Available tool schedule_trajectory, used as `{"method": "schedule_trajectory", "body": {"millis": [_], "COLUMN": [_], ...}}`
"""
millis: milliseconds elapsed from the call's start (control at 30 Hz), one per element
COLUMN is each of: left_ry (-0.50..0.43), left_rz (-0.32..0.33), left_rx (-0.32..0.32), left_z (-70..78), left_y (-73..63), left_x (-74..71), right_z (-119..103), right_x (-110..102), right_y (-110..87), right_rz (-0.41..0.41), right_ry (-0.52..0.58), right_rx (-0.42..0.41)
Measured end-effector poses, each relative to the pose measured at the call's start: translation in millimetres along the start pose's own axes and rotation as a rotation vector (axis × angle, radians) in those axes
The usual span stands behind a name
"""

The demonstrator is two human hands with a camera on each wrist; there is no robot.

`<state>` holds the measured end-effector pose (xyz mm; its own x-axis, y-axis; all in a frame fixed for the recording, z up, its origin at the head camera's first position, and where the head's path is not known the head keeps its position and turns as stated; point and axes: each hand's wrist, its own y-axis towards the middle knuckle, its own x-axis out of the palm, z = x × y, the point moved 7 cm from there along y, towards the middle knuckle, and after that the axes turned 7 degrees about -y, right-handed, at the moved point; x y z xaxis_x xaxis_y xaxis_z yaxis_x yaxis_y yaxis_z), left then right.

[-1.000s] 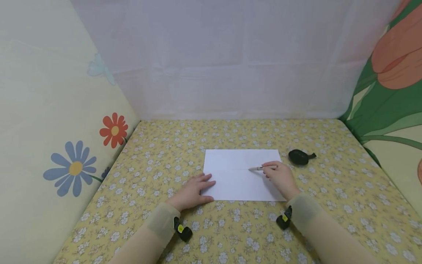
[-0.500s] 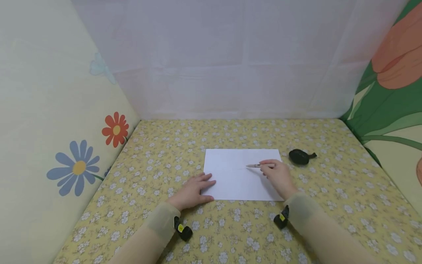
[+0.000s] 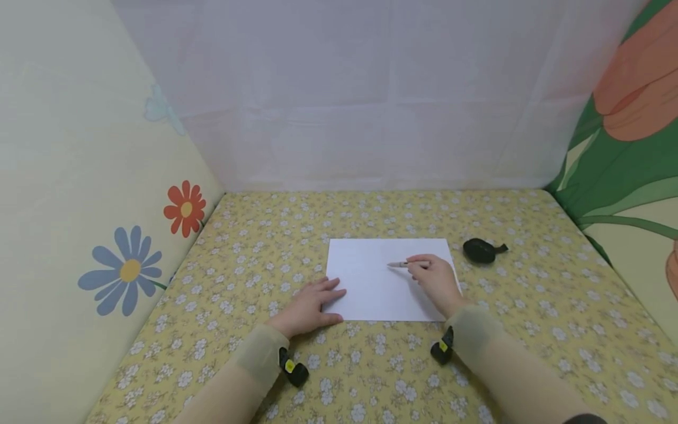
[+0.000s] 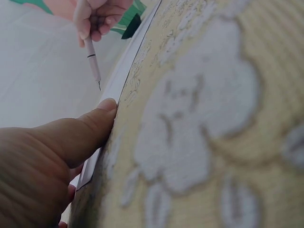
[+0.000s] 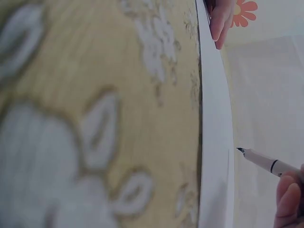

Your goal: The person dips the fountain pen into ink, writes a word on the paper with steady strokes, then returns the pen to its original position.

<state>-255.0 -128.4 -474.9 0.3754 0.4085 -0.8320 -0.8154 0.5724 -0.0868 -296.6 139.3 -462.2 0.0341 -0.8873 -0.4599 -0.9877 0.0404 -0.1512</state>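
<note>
Right hand grips the pen and has carried it leftward and slightly up the paper over the last second; the stroke is advancing. Left hand lies flat, fingers straight, pinning the sheet's left edge to the desk, unmoved

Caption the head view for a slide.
Right hand holds a pen over white paper; left hand presses its edge.

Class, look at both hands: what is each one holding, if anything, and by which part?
The right hand pinches a pen by the rear of its barrel, tip free. The left hand holds nothing; its straight fingers rest on the paper edge.
</note>
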Motion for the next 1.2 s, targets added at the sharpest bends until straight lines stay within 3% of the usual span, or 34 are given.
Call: {"method": "schedule_trajectory", "body": {"millis": [1200], "left_ry": [0.001], "left_rz": [0.000], "left_rx": [-0.014], "left_z": [0.1], "left_y": [0.8], "left_x": [-0.2], "right_z": [-8.6], "right_x": [10.5], "right_y": [6.8], "right_rz": [0.030], "right_ry": [-0.111], "right_rx": [-0.016]}}
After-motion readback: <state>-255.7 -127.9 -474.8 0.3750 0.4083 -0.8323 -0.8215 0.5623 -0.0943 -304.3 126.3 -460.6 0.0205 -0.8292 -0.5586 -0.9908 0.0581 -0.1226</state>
